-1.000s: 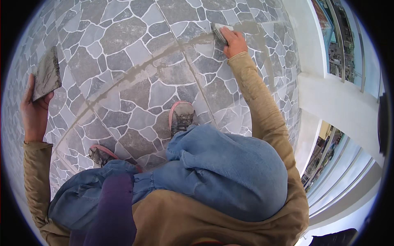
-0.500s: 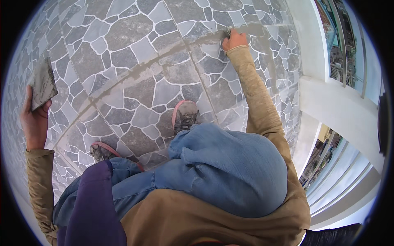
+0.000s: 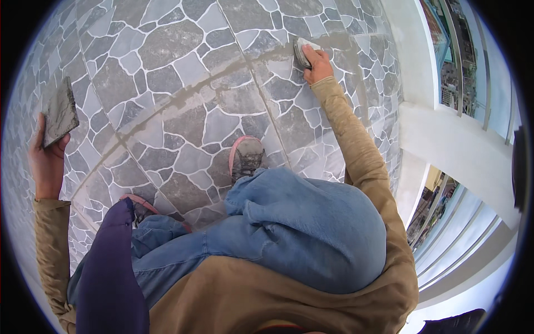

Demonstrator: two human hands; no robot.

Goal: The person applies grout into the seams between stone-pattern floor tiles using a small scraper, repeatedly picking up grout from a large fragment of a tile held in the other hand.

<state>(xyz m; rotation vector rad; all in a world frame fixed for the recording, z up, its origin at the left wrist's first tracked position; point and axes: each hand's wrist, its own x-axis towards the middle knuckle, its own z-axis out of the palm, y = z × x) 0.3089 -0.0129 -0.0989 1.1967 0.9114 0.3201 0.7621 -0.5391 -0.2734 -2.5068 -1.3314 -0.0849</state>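
Note:
My left hand (image 3: 47, 167) holds up a flat dark board (image 3: 61, 114) with grey mortar spread over its face, its thumb and fingers around the lower edge. Far out in front, my right hand (image 3: 319, 68) grips a small flat trowel-like tool (image 3: 301, 53), grey-smeared and tilted; its exact kind is hard to make out. The tool is at a tile joint on the stone-patterned floor (image 3: 172, 42). A wet grey mortar streak (image 3: 183, 99) runs diagonally along the joint, from the lower left up to the right hand.
My shoes (image 3: 246, 156) stand on the tiles close to the mortar streak, below my bent knee in blue jeans (image 3: 311, 234). On the right are a white ledge (image 3: 420, 119) and metal railings (image 3: 451, 61). A purple cloth (image 3: 114, 267) hangs at lower left.
My right hand has turned and shifted slightly to the left and down, bringing the tool's flat face into view. The purple cloth has swung left. The left hand stays almost in place.

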